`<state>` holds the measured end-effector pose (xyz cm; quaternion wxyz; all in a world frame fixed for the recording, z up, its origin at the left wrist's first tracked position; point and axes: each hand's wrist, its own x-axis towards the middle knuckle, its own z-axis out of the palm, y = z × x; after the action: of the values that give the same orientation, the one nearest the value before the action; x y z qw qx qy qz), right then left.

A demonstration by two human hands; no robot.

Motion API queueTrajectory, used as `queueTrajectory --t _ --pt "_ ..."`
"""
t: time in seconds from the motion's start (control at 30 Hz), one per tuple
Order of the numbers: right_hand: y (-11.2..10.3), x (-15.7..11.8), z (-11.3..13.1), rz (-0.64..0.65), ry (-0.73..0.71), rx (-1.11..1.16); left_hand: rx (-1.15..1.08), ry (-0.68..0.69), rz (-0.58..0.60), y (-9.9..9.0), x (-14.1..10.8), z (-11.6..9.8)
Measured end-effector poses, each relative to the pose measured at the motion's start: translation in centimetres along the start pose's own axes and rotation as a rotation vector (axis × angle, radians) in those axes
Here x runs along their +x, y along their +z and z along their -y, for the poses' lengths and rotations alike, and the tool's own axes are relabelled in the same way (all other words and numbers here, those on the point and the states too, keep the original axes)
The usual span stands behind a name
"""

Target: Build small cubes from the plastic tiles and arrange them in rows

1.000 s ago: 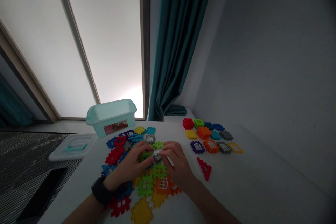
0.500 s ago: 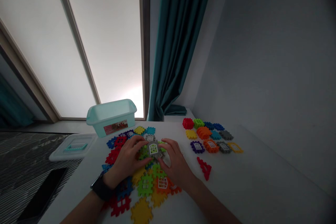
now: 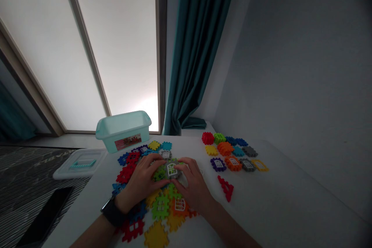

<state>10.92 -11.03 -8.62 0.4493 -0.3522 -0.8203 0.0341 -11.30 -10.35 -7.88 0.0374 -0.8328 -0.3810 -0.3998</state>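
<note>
Between the fingertips of both hands is a grey interlocking block (image 3: 172, 171) with a white arched window in it, tilted above the loose pieces. My left hand (image 3: 147, 174) grips its left side, and a dark watch (image 3: 112, 211) sits on that wrist. On the other side, my right hand (image 3: 194, 183) pinches the block's right edge. Whether more than one grey piece is in the fingers, I cannot tell. Beneath lie a green window piece (image 3: 161, 206), an orange piece with a white window (image 3: 179, 204) and a yellow piece (image 3: 156, 235). Another grey window piece (image 3: 166, 154) lies just beyond the hands.
On the right of the white table (image 3: 261, 209) stand sorted stacks, among them red blocks (image 3: 207, 138) and orange blocks (image 3: 225, 148). A red triangular piece (image 3: 226, 188) lies nearer. At the back left are a teal bin (image 3: 124, 130), its clear lid (image 3: 80, 164) and a black phone-like slab (image 3: 45, 217).
The grey window block has turned and tilted a little between my fingers and shifted slightly right and nearer. Both hands stay around it.
</note>
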Motion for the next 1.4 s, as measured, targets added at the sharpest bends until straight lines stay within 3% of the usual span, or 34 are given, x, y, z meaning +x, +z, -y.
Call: queueTrajectory --t 0.37,0.73,0.97,1.13,1.4 --pt "-1.0 -0.2 0.3 0.015 -0.048 -0.114 0.025 0.003 -0.009 0.2 0.3 -1.3" --pt "-3.6 -2.1 -0.6 -0.004 -0.004 -0.179 0.031 0.027 0.105 1.8 2.2 -3.4" --pt "-6.4 -5.6 -2.7 -0.078 0.095 -0.215 -0.009 0.076 0.196 4.7 4.8 -6.9" --pt "-8.7 -7.8 -5.0 -0.123 0.078 -0.271 -0.046 0.093 0.227 7.6 6.5 -9.6" --pt "-11.8 -10.0 -8.0 -0.162 0.174 -0.306 -0.111 0.115 0.279 11.8 8.7 -11.5"
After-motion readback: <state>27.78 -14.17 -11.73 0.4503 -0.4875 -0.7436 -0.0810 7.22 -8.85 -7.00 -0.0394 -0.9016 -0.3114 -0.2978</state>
